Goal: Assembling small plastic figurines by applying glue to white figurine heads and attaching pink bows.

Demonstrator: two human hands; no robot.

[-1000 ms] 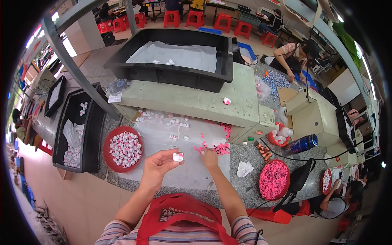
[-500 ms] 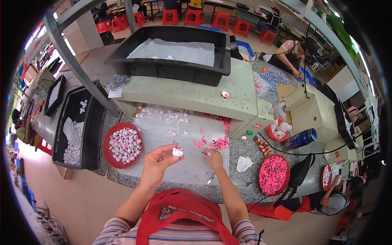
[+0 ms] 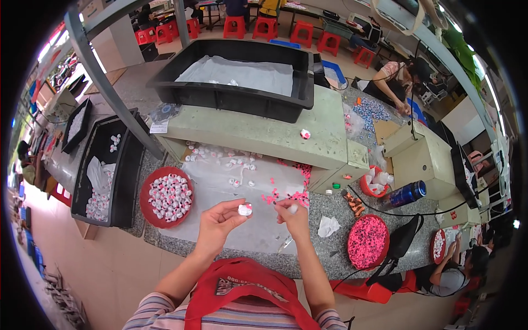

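Note:
Between the thumb and fingers of my left hand (image 3: 215, 224) is a small white figure piece (image 3: 245, 209) with a trace of pink. Close to its right, my right hand (image 3: 295, 221) is closed with its fingertips pinched together. A tiny dark spot shows at those fingertips, too small to name. Behind my right hand lie loose pink pieces (image 3: 300, 196) on the white sheet (image 3: 212, 190). Several white pieces (image 3: 235, 182) are scattered farther back on that sheet. A slim tool (image 3: 285, 243), perhaps tweezers, lies by my right wrist.
A red bowl (image 3: 144, 212) of white-and-pink pieces stands left, beside a black bin (image 3: 124, 203). To the right are a bowl of pink pieces (image 3: 367, 242), crumpled tissue (image 3: 328, 226) and a blue bottle (image 3: 407, 193). A black tray (image 3: 236, 102) sits on the shelf (image 3: 253, 132) ahead.
My right hand has lifted away from the pink pieces, its fingers now drawn into a pinch. The white piece in my left hand has turned a little. The whole view has shifted slightly.

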